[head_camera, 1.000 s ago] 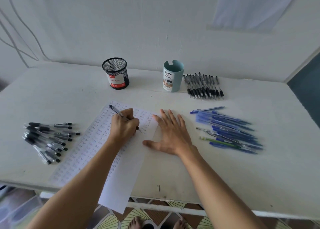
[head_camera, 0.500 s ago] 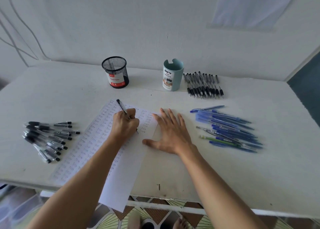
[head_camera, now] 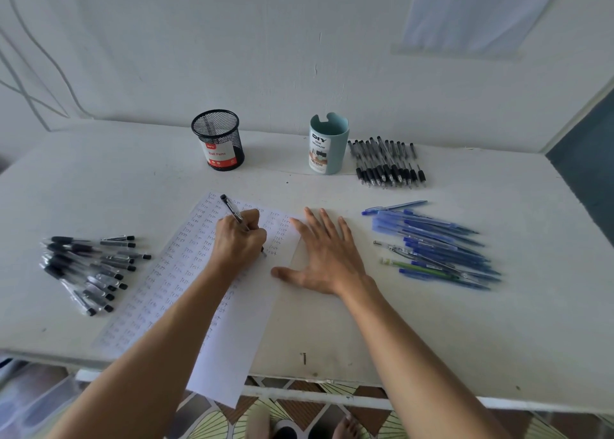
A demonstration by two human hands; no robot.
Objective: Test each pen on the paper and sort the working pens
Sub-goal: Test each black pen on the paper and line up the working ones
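A long white paper [head_camera: 186, 272] covered in rows of the handwritten word "test" lies slantwise across the white table [head_camera: 432, 332]. My left hand [head_camera: 237, 239] grips a black pen [head_camera: 232, 210], its tip down on the paper near the sheet's right edge. My right hand [head_camera: 327, 256] lies flat with fingers spread, pressing on the paper's right edge and the table. Piles of pens lie around: black ones at the left [head_camera: 89, 269], black ones at the back right [head_camera: 387, 163], blue ones at the right [head_camera: 435, 246].
A black mesh pen cup [head_camera: 217, 139] and a pale teal desk organizer cup [head_camera: 327, 144] stand at the back near the wall. The paper's lower end hangs over the table's front edge. Bare feet and patterned floor show below.
My left hand has shifted a little along the writing line, and the pen's upper end has swung from pointing left to more upright. The right hand has stayed flat in place.
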